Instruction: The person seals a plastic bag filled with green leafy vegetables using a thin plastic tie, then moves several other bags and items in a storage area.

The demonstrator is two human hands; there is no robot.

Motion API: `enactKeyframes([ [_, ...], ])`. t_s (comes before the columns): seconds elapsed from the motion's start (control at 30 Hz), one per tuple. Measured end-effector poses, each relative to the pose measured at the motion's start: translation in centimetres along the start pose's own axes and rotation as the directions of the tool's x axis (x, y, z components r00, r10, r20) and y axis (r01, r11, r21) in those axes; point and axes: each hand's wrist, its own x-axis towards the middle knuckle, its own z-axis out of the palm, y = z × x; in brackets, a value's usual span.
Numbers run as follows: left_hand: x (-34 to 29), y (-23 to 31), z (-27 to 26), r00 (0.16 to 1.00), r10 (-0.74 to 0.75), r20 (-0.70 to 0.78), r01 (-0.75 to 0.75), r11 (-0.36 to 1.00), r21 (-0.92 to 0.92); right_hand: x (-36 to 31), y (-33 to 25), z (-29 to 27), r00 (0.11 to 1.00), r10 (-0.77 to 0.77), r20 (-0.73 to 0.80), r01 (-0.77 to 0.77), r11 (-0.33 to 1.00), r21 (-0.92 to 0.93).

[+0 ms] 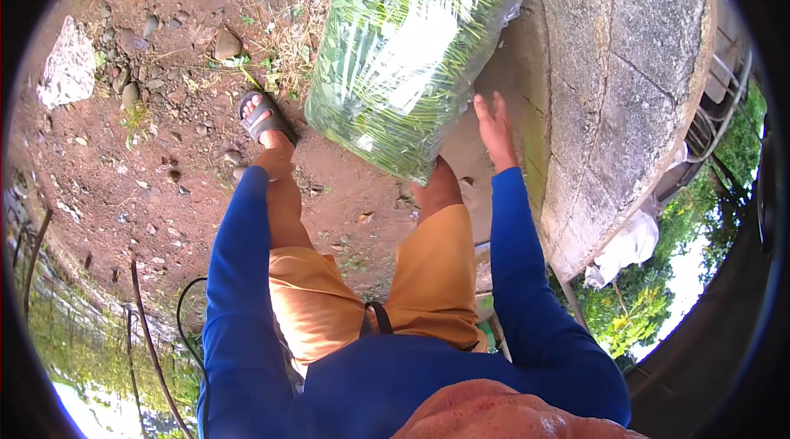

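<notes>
A large clear plastic bag (354,69) packed tight with long green stems and leaves stands in front of me, leaning a little to the right. My right hand (496,133) is beside its lower right side, fingers stretched and apart, holding nothing. Whether its fingertips touch the plastic I cannot tell. On the left, my left hand (276,162) hangs in front of my left shin, a short way from the bag. Its fingers do not show clearly against the leg.
A big grey concrete slab (625,69) rises close on the right. My sandalled left foot (267,116) stands on reddish dirt with stones (228,45) and dry grass (300,27). A pale rock-like lump (67,65) lies far left; thin sticks (148,332) stand lower left.
</notes>
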Motion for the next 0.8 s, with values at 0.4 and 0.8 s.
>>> enactKeyframes([
  [0.4,-9.2,8.3,-3.4,0.834,0.162,-0.528,-0.47,0.711,-0.523,-3.2,4.5,0.7,0.962,-0.002,0.273,-0.118,0.898,0.425],
  [0.8,-18.9,6.1,2.1,0.875,0.023,-0.484,-0.396,0.607,-0.689,-18.3,9.3,-4.1,0.919,-0.022,0.393,0.081,0.988,-0.134],
])
